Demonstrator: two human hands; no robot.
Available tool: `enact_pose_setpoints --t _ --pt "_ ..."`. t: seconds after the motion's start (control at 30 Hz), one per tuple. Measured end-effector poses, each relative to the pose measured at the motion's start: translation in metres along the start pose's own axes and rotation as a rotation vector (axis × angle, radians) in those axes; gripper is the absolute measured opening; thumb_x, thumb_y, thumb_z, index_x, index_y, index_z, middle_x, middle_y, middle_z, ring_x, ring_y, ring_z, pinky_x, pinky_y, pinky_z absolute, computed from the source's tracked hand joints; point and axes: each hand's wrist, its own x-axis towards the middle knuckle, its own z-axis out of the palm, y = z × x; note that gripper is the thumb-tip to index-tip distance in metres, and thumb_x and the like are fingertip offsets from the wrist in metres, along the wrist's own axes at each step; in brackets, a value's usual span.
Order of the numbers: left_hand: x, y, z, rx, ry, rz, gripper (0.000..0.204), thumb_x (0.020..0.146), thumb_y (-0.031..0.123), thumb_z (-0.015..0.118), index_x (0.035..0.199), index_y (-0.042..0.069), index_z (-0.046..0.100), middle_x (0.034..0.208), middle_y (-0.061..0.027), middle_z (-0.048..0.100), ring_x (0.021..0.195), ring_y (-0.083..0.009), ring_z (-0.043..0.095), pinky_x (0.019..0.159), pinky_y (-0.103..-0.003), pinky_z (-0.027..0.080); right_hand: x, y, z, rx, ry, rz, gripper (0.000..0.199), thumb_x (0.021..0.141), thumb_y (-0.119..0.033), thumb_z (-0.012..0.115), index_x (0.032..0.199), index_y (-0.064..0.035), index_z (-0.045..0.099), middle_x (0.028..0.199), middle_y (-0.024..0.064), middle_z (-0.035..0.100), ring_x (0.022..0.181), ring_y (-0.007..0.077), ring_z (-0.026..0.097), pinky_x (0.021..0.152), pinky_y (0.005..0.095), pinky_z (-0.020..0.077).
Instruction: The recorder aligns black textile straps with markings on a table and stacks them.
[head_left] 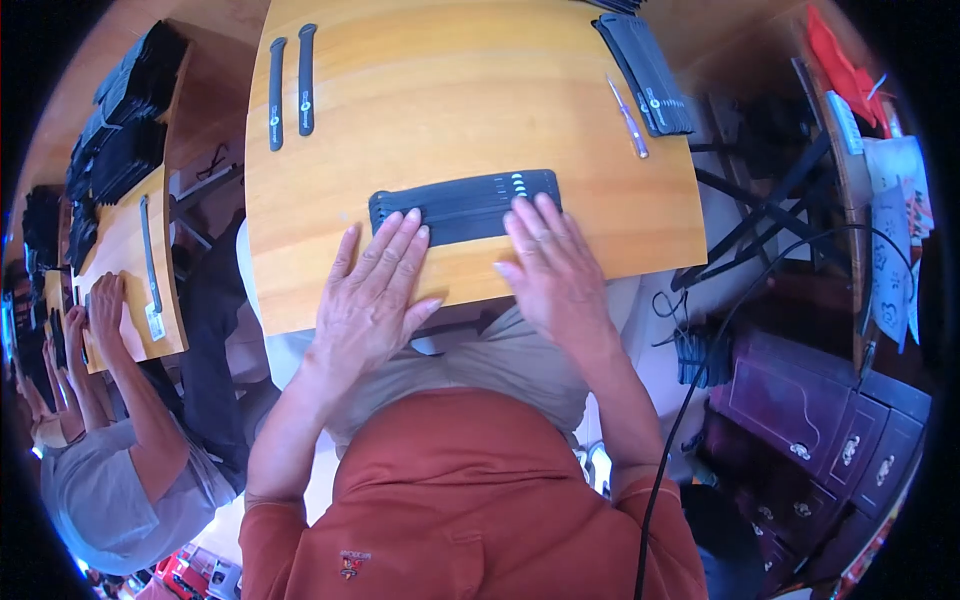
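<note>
A row of black straps (455,208) lies side by side near the front edge of the wooden table (450,110). Their right ends carry small pale marks. My left hand (372,295) rests its outstretched fingertips on the left part of the row, thumb apart. On the right part lie the straight fingers of my right hand (552,268), its thumb also spread. Neither hand grips anything. Two single black straps (306,80) lie upright at the table's far left. At the far right is a stack of similar straps (642,75), and beside it a screwdriver (630,120) with a purple handle.
On the left, a co-worker's hand (106,300) touches a second wooden table (125,235) bearing piles of black pieces (125,140). A black cable (690,395) runs down past my right arm. Dark drawers (800,420) and a black metal frame (770,215) stand to the right.
</note>
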Motion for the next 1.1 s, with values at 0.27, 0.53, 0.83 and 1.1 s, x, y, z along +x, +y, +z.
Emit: enact_pose_setpoints --t 0.27,0.53,0.83,1.1 --pt "-0.026 -0.031 -0.012 -0.027 -0.036 0.055 0.071 0.098 0.047 0.062 0.152 0.005 0.049 0.162 -0.0100 0.045 0.152 -0.0246 0.038 0.127 -0.050 0.021 -0.005 0.003 -0.015 -0.043 -0.030 0.105 0.049 0.092 -0.026 0.073 0.133 -0.0005 0.065 0.145 0.0138 0.061 0.141 0.0323 0.051 0.119 0.0458 0.0392" --pt "-0.034 -0.037 -0.011 -0.039 -0.002 0.068 0.070 0.099 0.049 0.060 0.153 0.006 0.048 0.163 -0.0092 0.042 0.154 -0.0228 0.034 0.128 -0.050 0.019 0.050 -0.022 -0.027 -0.108 -0.052 0.098 0.034 0.092 -0.026 0.072 0.117 -0.0018 0.070 0.126 0.0116 0.068 0.119 0.0322 0.062 0.105 0.0443 0.0473" --pt "-0.034 -0.039 -0.011 -0.071 0.046 0.058 0.065 0.101 0.050 0.057 0.148 0.004 0.054 0.162 -0.0106 0.044 0.154 -0.0238 0.035 0.128 -0.049 0.020 0.213 -0.098 0.067 0.149 -0.041 -0.146 0.030 0.091 -0.021 0.071 0.115 -0.0037 0.073 0.126 0.0099 0.068 0.116 0.0302 0.063 0.099 0.0440 0.0520" --pt "-0.037 -0.039 -0.011 -0.134 0.066 0.055 0.067 0.098 0.051 0.060 0.145 0.003 0.056 0.160 -0.0120 0.046 0.152 -0.0252 0.038 0.127 -0.049 0.022 0.234 -0.073 0.095 -0.102 -0.050 -0.179 0.023 0.095 -0.018 0.061 0.109 -0.0048 0.074 0.116 0.0095 0.068 0.109 0.0297 0.062 0.089 0.0446 0.0552"
